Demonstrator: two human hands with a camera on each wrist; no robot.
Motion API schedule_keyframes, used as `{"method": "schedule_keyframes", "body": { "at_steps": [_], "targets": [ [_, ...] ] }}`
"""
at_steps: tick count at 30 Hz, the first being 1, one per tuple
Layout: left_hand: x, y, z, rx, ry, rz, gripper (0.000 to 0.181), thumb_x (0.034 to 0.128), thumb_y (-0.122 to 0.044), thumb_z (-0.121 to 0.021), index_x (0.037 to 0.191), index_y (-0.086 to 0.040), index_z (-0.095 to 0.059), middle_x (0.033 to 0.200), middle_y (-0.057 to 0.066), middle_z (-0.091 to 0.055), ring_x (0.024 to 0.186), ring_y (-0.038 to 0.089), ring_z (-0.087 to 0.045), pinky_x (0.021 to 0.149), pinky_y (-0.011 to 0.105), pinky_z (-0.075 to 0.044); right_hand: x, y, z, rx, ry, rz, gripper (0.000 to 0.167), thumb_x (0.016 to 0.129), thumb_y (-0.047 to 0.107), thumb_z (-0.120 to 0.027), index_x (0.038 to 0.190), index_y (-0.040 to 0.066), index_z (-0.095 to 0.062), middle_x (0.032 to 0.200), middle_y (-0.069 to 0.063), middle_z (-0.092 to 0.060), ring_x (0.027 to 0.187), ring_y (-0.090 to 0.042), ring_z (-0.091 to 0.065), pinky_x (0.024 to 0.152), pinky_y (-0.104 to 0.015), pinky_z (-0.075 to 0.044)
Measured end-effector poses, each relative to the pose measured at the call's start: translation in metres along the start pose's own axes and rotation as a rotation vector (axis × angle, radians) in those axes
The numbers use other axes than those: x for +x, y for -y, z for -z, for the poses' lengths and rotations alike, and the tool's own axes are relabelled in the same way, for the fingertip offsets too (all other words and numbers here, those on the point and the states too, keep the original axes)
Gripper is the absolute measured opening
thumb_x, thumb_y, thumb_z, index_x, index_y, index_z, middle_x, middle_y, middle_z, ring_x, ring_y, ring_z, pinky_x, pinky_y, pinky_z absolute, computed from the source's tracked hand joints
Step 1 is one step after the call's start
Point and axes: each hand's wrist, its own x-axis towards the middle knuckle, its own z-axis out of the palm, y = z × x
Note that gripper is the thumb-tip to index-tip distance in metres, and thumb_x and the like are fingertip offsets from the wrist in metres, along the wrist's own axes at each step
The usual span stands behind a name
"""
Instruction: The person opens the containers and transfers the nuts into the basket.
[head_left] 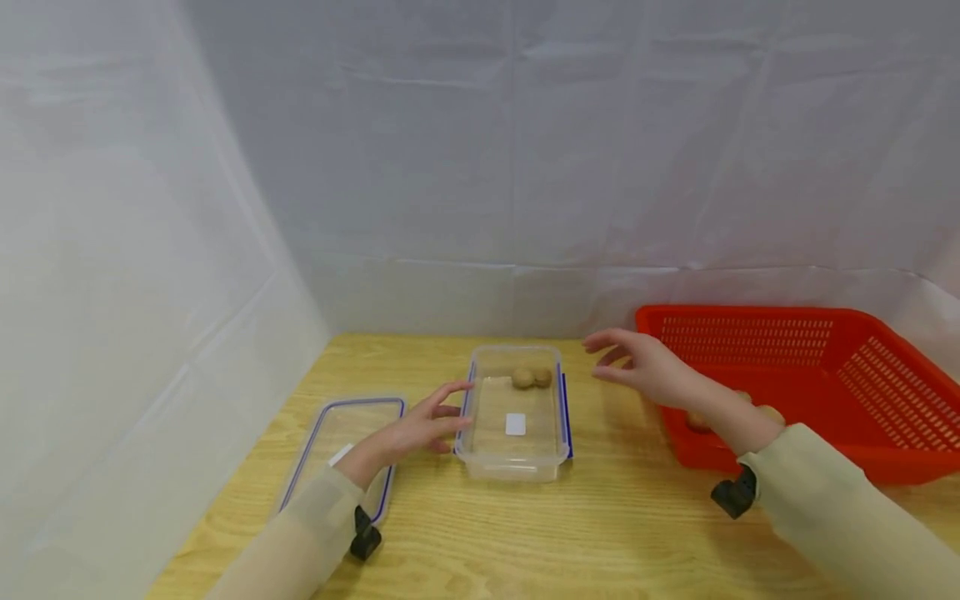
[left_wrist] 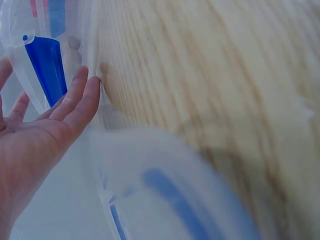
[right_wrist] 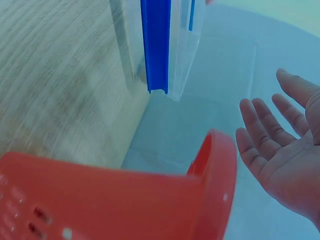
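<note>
A clear plastic food container (head_left: 491,454) with blue side flaps stands on the table, and two small round brown items (head_left: 523,378) lie at its far end. My left hand (head_left: 420,429) is at the container's left side, its fingers spread and reaching to the wall and rim. In the left wrist view the fingers (left_wrist: 75,97) lie close by a blue flap (left_wrist: 47,67). Between the container and the red basket (head_left: 750,312), my right hand (head_left: 641,364) hovers with loosely bent fingers and holds nothing. Several similar brown items (head_left: 770,414) lie in the basket, partly hidden by the right forearm.
A clear lid (head_left: 360,403) with a blue seal lies left of the container, partly under the left forearm. The wooden table (head_left: 525,533) meets a white sheet (head_left: 450,300) at the back and left. The basket's raised rim (right_wrist: 220,175) stands beside the right hand.
</note>
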Motion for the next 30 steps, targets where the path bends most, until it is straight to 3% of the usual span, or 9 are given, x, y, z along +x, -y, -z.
{"method": "schedule_keyframes", "body": {
  "at_steps": [14, 22, 30],
  "targets": [
    [0.001, -0.001, 0.000, 0.009, 0.005, -0.007, 0.064, 0.0989, -0.028, -0.059, 0.153, -0.020, -0.025, 0.146, 0.031, -0.033, 0.128, 0.040, -0.042, 0.084, 0.045, -0.051, 0.037, 0.000, -0.023, -0.033, 0.082, 0.005, 0.043, 0.088, 0.003, -0.071, 0.128, -0.002, -0.057, 0.122, -0.020, -0.060, 0.101, -0.030, -0.062, 0.078, -0.036, -0.054],
    [0.001, -0.001, 0.001, 0.014, 0.009, -0.017, 0.063, 0.1000, -0.027, -0.057, 0.153, -0.018, -0.024, 0.145, 0.032, -0.033, 0.128, 0.041, -0.041, 0.084, 0.046, -0.051, 0.054, 0.003, -0.041, -0.047, 0.141, 0.023, 0.044, 0.087, 0.004, -0.072, 0.127, -0.003, -0.056, 0.122, -0.019, -0.060, 0.102, -0.032, -0.061, 0.083, -0.039, -0.052],
    [0.001, -0.003, 0.000, 0.009, 0.006, -0.009, 0.062, 0.1002, -0.026, -0.057, 0.153, -0.018, -0.025, 0.144, 0.032, -0.034, 0.126, 0.040, -0.044, 0.084, 0.045, -0.052, 0.066, -0.002, -0.063, -0.071, 0.199, -0.015, 0.049, 0.085, 0.005, -0.075, 0.130, 0.001, -0.056, 0.127, -0.015, -0.058, 0.110, -0.033, -0.058, 0.089, -0.040, -0.050]
  ]
}}
